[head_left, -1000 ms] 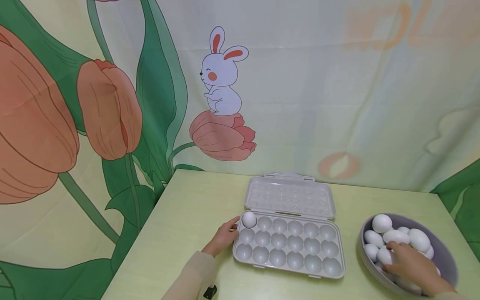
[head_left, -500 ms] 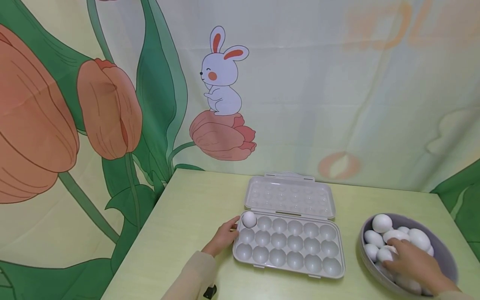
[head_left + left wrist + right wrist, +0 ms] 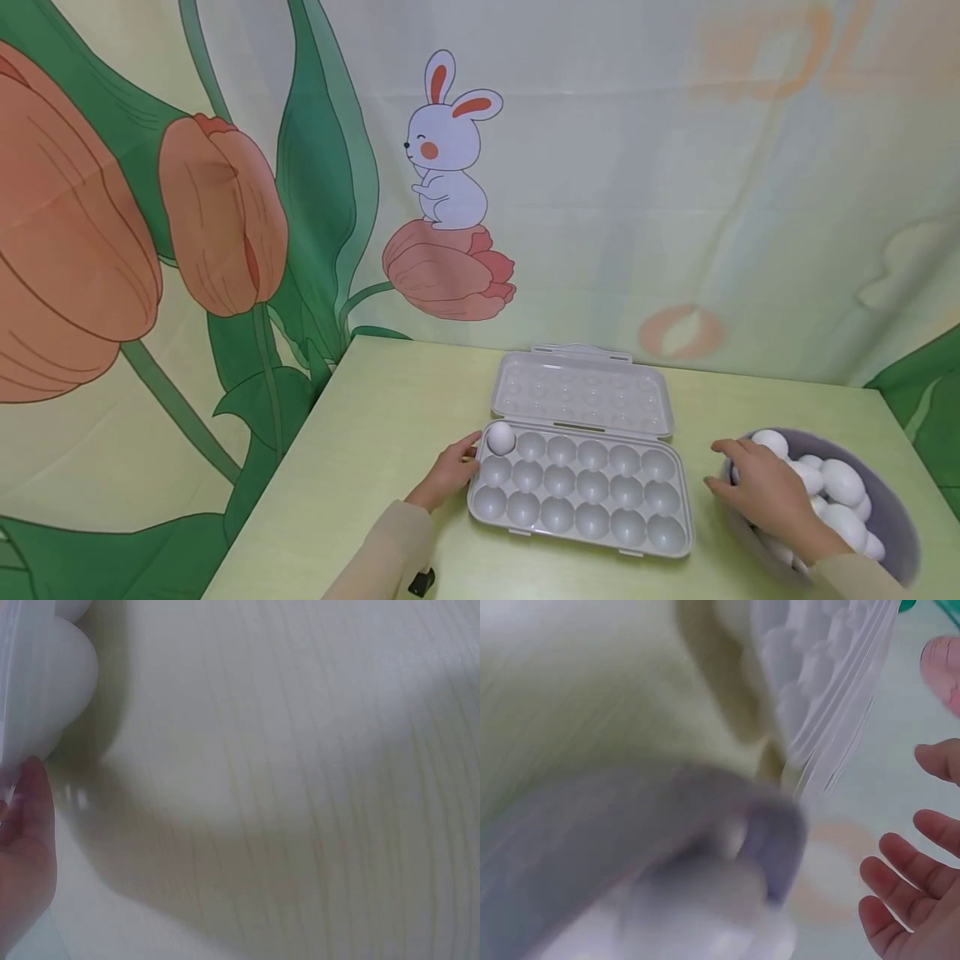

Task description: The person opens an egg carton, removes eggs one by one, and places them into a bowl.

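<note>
A pale grey plastic egg carton (image 3: 600, 542) lies open on the table, its lid (image 3: 585, 383) folded back. One white egg (image 3: 501, 438) sits in its far left cup. My left hand (image 3: 447, 475) grips the carton's left edge; in the left wrist view a finger (image 3: 36, 802) reaches under the rim beside the rounded cups (image 3: 67, 675). My right hand (image 3: 765, 492) is over the left rim of a grey-purple bowl (image 3: 896, 525), fingers spread towards the carton. In the right wrist view its fingers (image 3: 907, 885) stand apart with no egg between them.
Several white eggs (image 3: 843, 482) fill the bowl, to the right of the carton. A printed cloth (image 3: 577, 208) with a rabbit and tulips hangs behind the table (image 3: 390, 400). A small black object (image 3: 422, 582) shows by the left sleeve.
My right hand has come up out of the middle of the bowl and moved left to its rim, fingers spreading. The left hand and carton have stayed in place.
</note>
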{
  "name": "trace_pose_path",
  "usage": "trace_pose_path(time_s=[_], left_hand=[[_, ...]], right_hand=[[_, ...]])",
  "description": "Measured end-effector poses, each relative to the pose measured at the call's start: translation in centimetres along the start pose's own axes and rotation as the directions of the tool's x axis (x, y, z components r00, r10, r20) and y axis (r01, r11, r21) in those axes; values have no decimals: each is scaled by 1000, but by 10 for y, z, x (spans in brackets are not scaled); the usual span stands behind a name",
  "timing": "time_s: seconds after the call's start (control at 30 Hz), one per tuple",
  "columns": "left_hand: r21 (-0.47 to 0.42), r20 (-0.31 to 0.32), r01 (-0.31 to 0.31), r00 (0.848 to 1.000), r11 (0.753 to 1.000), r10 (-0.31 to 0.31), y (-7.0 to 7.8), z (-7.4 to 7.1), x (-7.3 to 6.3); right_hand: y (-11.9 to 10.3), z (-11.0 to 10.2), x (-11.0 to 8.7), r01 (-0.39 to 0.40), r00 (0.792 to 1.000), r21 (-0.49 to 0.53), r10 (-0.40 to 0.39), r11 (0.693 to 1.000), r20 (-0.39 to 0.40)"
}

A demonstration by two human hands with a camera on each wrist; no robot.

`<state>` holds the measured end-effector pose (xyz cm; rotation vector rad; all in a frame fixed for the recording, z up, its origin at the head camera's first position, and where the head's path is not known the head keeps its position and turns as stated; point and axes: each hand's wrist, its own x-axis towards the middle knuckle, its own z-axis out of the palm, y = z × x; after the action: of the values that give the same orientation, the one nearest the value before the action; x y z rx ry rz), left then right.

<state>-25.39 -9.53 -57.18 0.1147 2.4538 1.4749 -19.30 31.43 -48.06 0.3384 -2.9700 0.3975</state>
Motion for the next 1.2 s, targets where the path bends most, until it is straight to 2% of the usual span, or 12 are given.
trace_pose_path(time_s=[0.17, 0.3, 0.57, 0.73, 0.83, 1.07, 1.2], left_hand=[[16, -8, -16, 1000, 1000, 16, -3, 0, 2], [3, -9, -4, 1000, 1000, 4, -2, 0, 1], [-22, 0, 16, 1000, 1000, -16, 2, 0, -2], [-22, -4, 13, 1000, 1000, -13, 2, -1, -3], [-17, -4, 14, 1000, 1000, -14, 1, -1, -2], [-20, 1, 14, 1000, 1000, -14, 1, -1, -2], [-21, 3, 12, 1000, 1000, -12, 2, -1, -3]], right_hand=[[-30, 20, 19, 73, 996, 64, -69, 995, -61], [-55, 38, 35, 87, 996, 143, -83, 986, -30], [-102, 74, 63, 25, 998, 329, -43, 944, 47], [-123, 94, 76, -19, 996, 389, -15, 921, 84], [-134, 105, 83, -16, 996, 428, -24, 904, 86], [-155, 129, 94, -21, 995, 549, -35, 836, 91], [-166, 140, 100, -36, 995, 589, -25, 808, 96]])
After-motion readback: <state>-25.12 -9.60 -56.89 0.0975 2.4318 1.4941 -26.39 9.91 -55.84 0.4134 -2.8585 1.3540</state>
